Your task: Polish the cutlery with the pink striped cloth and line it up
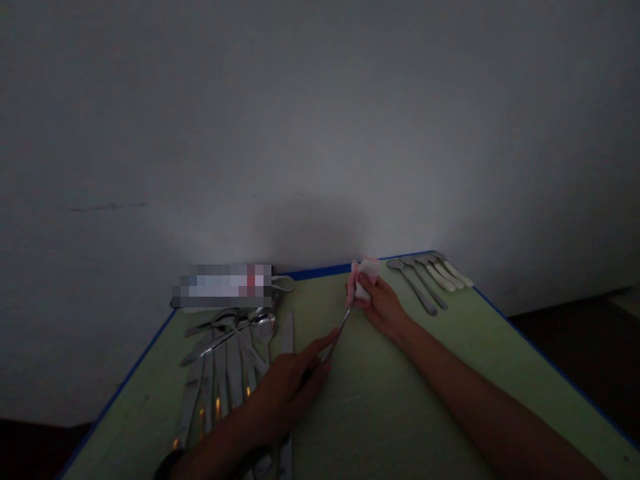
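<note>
My left hand [294,381] is closed around the handle of a slim piece of metal cutlery [343,325] above the middle of the table. Its far end runs into a pink and white cloth [369,269], so whether it is a spoon or a fork stays hidden. My right hand [386,308] pinches this folded cloth around that end. Left of my hands lies a loose pile of shiny cutlery [225,343], with spoons and knives among it; my left forearm covers part of it. One knife [287,333] lies just beside the pile.
Several spoons [419,283] lie side by side at the table's back right, some with white handles [440,277]. A blurred-out pale pack [223,287] lies at the back left. The green table [380,400] has blue edging and stands against a grey wall [320,133].
</note>
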The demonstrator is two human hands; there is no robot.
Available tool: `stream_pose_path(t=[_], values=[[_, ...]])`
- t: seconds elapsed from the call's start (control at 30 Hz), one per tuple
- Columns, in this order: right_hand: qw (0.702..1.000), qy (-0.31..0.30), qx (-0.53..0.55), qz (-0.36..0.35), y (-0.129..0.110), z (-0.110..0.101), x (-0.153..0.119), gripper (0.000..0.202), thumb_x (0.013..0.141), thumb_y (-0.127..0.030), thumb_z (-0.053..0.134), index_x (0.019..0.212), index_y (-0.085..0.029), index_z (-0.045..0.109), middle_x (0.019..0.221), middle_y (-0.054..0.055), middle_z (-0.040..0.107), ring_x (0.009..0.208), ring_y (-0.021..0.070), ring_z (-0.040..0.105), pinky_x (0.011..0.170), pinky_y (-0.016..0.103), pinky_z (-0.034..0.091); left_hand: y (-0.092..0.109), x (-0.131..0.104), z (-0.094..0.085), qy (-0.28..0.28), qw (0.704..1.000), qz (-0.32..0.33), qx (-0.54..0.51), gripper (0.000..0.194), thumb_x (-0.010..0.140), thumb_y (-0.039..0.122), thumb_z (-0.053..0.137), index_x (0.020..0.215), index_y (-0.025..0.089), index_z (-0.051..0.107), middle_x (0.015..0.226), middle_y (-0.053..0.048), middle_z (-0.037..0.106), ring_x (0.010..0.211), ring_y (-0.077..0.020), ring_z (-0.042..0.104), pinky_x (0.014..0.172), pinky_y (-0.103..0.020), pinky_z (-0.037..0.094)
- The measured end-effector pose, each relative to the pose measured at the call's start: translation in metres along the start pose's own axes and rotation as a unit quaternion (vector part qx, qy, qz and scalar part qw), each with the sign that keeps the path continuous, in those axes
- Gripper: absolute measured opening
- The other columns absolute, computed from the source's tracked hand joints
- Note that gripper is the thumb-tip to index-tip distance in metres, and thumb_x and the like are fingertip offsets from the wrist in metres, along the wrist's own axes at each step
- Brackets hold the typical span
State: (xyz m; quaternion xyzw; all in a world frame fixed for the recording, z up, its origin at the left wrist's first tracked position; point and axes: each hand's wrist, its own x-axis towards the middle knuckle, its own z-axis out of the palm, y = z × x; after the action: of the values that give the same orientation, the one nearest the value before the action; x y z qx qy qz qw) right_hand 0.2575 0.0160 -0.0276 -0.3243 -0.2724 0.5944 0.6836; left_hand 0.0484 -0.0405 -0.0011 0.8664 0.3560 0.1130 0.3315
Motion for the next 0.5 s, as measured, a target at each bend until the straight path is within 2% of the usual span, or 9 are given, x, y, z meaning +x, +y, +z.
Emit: stream_pose_path(t=[0.2,0.37,0.5], values=[[0.998,0.058,0.005,0.007,0.006,0.012,-0.005,0.031,0.064,-0.038,0.072,0.082,-0.015,0.061,0.073,0.002,0.065,0.06,0.0102,0.056,0.05,0.02,0.044,-0.003,0.002,0.002,0.001,1.0,-0.001,0.005,0.049,0.093,0.033,0.031,0.141,0.021,0.024,0.065,0.003,0.058,0.057,-0.012,0.052,0.052,-0.019,0.035],[0.999,0.012,-0.033,0.028,0.009,0.017,-0.01,0.032,0.067,-0.043,0.068,0.081,-0.015,0.063,0.072,0.003,0.065,0.064,0.0128,0.059,0.057,0.024,0.047,-0.002,0.004,0.004,0.009,1.0,-0.012,0.004,0.051,0.092,0.034,0.033,0.14,0.019,0.026,0.066,0.002,0.058,0.058,-0.0127,0.053,0.052,-0.019,0.036],[0.999,-0.018,-0.012,0.048,0.009,0.015,-0.009,0.028,0.066,-0.039,0.07,0.078,-0.016,0.062,0.07,0.001,0.062,0.062,0.0114,0.055,0.059,0.024,0.046,-0.001,0.004,0.004,0.018,0.999,-0.031,-0.028,0.051,0.09,0.032,0.034,0.139,0.017,0.029,0.06,0.005,0.05,0.053,-0.0106,0.045,0.049,-0.018,0.033]])
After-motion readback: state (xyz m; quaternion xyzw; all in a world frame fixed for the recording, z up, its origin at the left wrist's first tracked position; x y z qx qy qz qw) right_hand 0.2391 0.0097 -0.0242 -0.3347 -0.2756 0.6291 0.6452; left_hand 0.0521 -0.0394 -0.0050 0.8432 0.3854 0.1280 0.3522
